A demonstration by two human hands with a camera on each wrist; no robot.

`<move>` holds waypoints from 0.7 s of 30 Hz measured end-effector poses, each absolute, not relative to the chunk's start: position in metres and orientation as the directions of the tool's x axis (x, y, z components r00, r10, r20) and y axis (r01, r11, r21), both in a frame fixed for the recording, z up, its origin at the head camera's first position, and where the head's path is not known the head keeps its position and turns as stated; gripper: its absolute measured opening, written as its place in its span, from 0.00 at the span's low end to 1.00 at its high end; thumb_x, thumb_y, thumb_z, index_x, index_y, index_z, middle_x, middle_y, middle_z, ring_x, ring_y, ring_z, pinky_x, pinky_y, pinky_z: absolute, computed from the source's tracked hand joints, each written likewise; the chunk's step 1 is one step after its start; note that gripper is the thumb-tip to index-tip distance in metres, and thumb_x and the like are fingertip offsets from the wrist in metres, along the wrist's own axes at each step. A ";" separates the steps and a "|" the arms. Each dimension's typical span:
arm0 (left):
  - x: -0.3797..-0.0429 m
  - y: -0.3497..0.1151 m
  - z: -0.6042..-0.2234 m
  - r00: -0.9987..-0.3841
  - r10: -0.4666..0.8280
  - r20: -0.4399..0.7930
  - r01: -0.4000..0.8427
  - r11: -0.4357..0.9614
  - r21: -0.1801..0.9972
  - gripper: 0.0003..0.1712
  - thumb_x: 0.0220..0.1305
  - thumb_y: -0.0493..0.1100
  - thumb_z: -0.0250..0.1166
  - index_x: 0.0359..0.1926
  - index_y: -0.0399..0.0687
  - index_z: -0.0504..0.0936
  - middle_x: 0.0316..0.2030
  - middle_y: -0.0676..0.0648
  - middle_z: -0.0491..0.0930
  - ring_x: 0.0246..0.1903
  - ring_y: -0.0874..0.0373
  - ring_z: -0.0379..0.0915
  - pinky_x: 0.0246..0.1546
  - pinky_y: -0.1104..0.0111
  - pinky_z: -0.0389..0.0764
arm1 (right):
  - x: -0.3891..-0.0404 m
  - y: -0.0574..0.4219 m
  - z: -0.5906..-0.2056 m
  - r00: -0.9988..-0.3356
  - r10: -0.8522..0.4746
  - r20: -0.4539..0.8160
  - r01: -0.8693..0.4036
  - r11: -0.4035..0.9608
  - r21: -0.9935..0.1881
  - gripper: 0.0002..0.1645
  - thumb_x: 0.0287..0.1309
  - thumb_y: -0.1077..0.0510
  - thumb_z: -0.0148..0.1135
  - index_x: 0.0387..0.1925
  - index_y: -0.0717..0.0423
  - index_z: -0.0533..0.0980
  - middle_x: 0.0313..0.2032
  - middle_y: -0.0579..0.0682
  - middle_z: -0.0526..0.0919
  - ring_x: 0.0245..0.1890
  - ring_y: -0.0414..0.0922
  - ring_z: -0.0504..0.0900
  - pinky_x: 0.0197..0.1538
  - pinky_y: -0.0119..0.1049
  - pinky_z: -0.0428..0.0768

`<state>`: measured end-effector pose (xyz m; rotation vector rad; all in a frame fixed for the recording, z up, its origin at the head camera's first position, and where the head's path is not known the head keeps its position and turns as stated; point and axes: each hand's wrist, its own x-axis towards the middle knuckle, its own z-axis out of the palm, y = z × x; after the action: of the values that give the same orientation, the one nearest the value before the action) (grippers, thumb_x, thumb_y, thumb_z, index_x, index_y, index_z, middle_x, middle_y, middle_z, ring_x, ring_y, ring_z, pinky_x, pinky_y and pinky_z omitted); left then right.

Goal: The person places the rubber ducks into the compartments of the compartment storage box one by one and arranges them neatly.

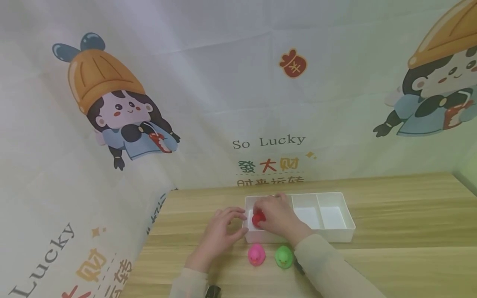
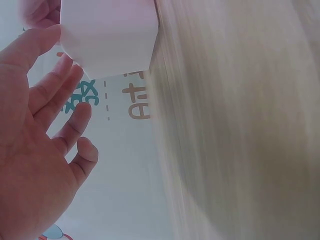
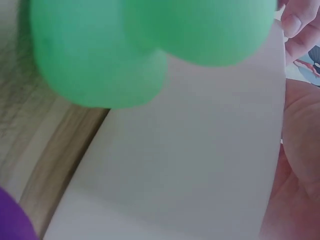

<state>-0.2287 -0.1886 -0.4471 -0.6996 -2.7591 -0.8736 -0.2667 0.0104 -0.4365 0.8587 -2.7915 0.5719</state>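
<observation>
A white compartment tray (image 1: 320, 236) lies on the table. Over its leftmost compartment, my right hand (image 1: 277, 215) pinches a round red toy (image 1: 257, 220), partly covered by the fingers. At the tray's left end is my left hand (image 1: 218, 236), fingers spread and loosely bent; in the left wrist view its fingertips (image 2: 50, 34) come right up to the tray's edge. In front of the tray sit a pink toy duck (image 1: 256, 255) and a green toy duck (image 1: 284, 257). The green one looms large near the right wrist camera.
Behind the wooden table (image 1: 402, 215) hangs a printed cloth (image 1: 208, 103), which also covers the left side. A rounded purple thing (image 3: 14, 220) shows at the corner of the right wrist view. Dividers (image 1: 318, 211) split the tray into compartments.
</observation>
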 end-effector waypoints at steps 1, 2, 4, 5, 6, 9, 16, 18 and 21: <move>-0.229 -0.189 -0.447 -0.877 0.385 0.286 0.480 0.718 0.505 0.18 0.51 0.56 0.63 0.43 0.59 0.76 0.52 0.61 0.67 0.47 0.63 0.59 0.44 0.65 0.70 | -0.267 0.010 -0.436 -0.824 -0.506 0.254 -0.565 0.764 -0.312 0.14 0.36 0.52 0.71 0.29 0.42 0.76 0.26 0.35 0.76 0.31 0.37 0.69 0.53 0.55 0.54; -0.229 -0.188 -0.447 -0.879 0.384 0.284 0.477 0.717 0.508 0.18 0.51 0.56 0.63 0.43 0.59 0.76 0.52 0.62 0.67 0.47 0.63 0.59 0.44 0.65 0.70 | -0.267 0.009 -0.435 -0.828 -0.505 0.243 -0.560 0.766 -0.317 0.14 0.36 0.52 0.72 0.29 0.43 0.76 0.25 0.35 0.76 0.31 0.38 0.69 0.52 0.55 0.55; -0.228 -0.188 -0.446 -0.882 0.381 0.278 0.472 0.717 0.513 0.17 0.51 0.56 0.63 0.43 0.59 0.76 0.52 0.62 0.67 0.47 0.63 0.59 0.45 0.65 0.70 | -0.267 0.009 -0.434 -0.836 -0.503 0.218 -0.548 0.772 -0.322 0.14 0.36 0.52 0.72 0.29 0.43 0.76 0.25 0.35 0.75 0.31 0.38 0.69 0.52 0.55 0.56; -0.228 -0.188 -0.446 -0.884 0.379 0.274 0.467 0.718 0.515 0.17 0.51 0.56 0.63 0.43 0.59 0.76 0.52 0.62 0.67 0.47 0.63 0.59 0.45 0.65 0.70 | -0.266 0.008 -0.433 -0.840 -0.501 0.207 -0.542 0.775 -0.325 0.14 0.36 0.53 0.72 0.29 0.43 0.76 0.24 0.35 0.74 0.31 0.38 0.69 0.51 0.54 0.57; -0.228 -0.188 -0.446 -0.885 0.377 0.272 0.465 0.719 0.516 0.17 0.51 0.55 0.63 0.43 0.59 0.76 0.52 0.62 0.67 0.48 0.63 0.59 0.45 0.65 0.69 | -0.266 0.007 -0.433 -0.844 -0.499 0.196 -0.536 0.777 -0.331 0.14 0.36 0.53 0.72 0.29 0.43 0.76 0.24 0.35 0.74 0.31 0.38 0.69 0.50 0.52 0.59; -0.228 -0.189 -0.445 -0.886 0.375 0.273 0.464 0.720 0.517 0.17 0.51 0.54 0.64 0.43 0.59 0.76 0.52 0.62 0.67 0.48 0.63 0.58 0.45 0.65 0.69 | -0.266 0.006 -0.432 -0.849 -0.499 0.175 -0.528 0.778 -0.340 0.14 0.36 0.53 0.72 0.28 0.43 0.76 0.23 0.35 0.73 0.30 0.38 0.68 0.46 0.48 0.63; -0.229 -0.188 -0.448 -0.874 0.386 0.295 0.486 0.708 0.512 0.17 0.51 0.55 0.63 0.43 0.58 0.76 0.52 0.60 0.68 0.49 0.61 0.59 0.45 0.64 0.69 | -0.267 0.005 -0.432 -0.852 -0.498 0.161 -0.522 0.785 -0.333 0.15 0.35 0.53 0.73 0.29 0.44 0.76 0.24 0.35 0.74 0.30 0.38 0.68 0.43 0.44 0.64; -0.230 -0.188 -0.449 -0.872 0.387 0.300 0.489 0.706 0.512 0.17 0.51 0.54 0.64 0.43 0.58 0.76 0.52 0.60 0.68 0.49 0.61 0.59 0.45 0.64 0.70 | -0.267 0.005 -0.433 -0.847 -0.504 0.168 -0.530 0.777 -0.339 0.15 0.36 0.54 0.72 0.30 0.44 0.77 0.26 0.36 0.75 0.31 0.39 0.69 0.44 0.46 0.64; -0.230 -0.188 -0.449 -0.870 0.388 0.304 0.493 0.706 0.509 0.17 0.51 0.54 0.64 0.42 0.58 0.76 0.52 0.60 0.68 0.49 0.61 0.59 0.44 0.64 0.70 | -0.268 0.007 -0.436 -0.840 -0.507 0.193 -0.541 0.758 -0.364 0.16 0.37 0.53 0.71 0.33 0.44 0.77 0.30 0.37 0.78 0.34 0.39 0.70 0.47 0.48 0.63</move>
<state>-0.2298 -0.1884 -0.4489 -0.7136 -2.7383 -0.8916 -0.2679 0.0065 -0.4356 0.8561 -2.8674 0.6321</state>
